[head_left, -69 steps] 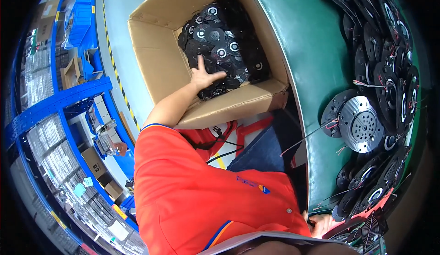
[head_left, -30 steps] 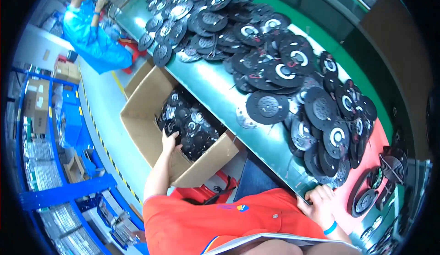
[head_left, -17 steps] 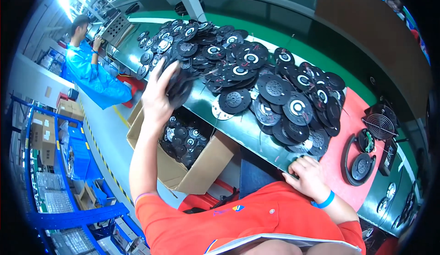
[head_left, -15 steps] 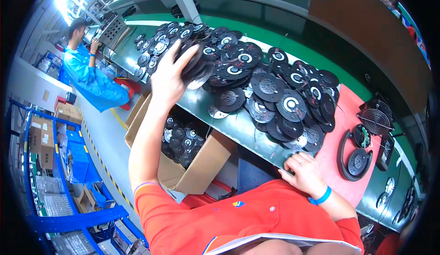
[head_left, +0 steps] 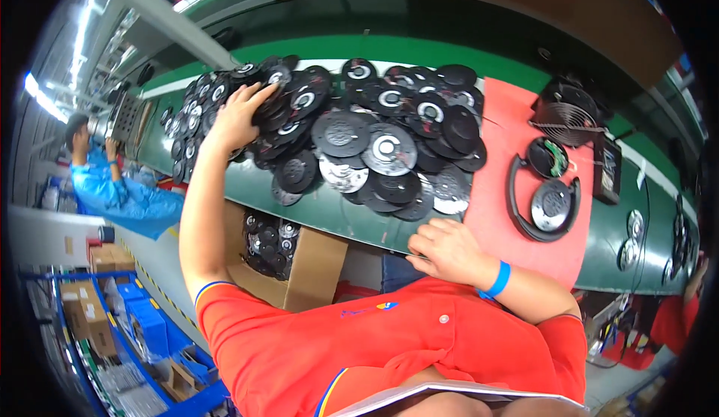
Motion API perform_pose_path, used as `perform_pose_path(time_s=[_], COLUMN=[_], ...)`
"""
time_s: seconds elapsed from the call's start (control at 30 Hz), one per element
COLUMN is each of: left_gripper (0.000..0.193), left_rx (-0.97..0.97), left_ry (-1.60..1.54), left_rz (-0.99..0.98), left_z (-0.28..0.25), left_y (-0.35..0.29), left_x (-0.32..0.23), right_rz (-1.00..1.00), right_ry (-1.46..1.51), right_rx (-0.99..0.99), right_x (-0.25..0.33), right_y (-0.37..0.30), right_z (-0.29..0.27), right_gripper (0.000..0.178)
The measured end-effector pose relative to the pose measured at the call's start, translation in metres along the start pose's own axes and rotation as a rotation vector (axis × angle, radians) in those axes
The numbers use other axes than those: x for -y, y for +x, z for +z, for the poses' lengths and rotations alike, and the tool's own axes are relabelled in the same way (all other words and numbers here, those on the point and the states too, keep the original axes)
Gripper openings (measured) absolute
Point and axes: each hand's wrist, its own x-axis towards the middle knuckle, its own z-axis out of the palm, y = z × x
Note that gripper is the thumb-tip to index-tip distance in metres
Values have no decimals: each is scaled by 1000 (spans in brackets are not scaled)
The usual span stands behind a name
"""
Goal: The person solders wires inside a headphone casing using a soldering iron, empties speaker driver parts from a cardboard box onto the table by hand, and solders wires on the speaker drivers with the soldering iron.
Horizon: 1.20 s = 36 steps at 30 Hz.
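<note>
My left hand rests on the left part of a large heap of black round discs, its fingers stretched out over several of them. The discs look like flat speaker plates, some with silver rings, others with perforated centres. Whether any disc is pinched under the palm is hidden. My right hand lies at the bench's front edge, just below the heap, fingers curled in and nothing seen in them. A blue band circles that wrist.
A pink mat to the right bears a black headband-shaped piece, a round part with a green circuit board and a wire-grille fan. Below the bench, a cardboard box holds more discs. A person in blue works far left.
My left hand, earlier raised with blurred discs at its fingers, has come down onto the heap. My right hand stays at the bench edge. The whole view has turned.
</note>
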Motion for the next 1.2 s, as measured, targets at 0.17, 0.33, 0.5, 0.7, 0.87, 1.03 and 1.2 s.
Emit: perform_pose_path(time_s=[0.17, 0.33, 0.5, 0.7, 0.87, 1.03, 1.2], left_gripper=[85, 77, 73, 61, 63, 71, 66], left_rx=[33, -248, -202, -386, -344, -79, -19], left_ry=[33, -121, 55, 139, 202, 229, -109], left_rz=[-10, 239, 491, 438, 422, 285, 559], left_z=[-52, -60, 29, 54, 52, 17, -14], left_y=[-15, -34, -66, -49, -36, -45, -44], left_x=[-22, -160, -243, -240, -244, -289, -359], right_rz=[-133, -90, 135, 656, 848, 749, 845], right_ry=[36, 214, 483, 499, 507, 447, 464], right_rx=[-79, -355, -512, -822, -1271, -2007, -2354], right_x=[1, 10, 0, 2, -7, -11, -17], right_y=[-7, -48, -160, -284, -341, -414, -514], right_z=[-1, -43, -90, -107, -93, -82, -86], right_gripper=[21, 15, 10, 8, 8, 8, 15])
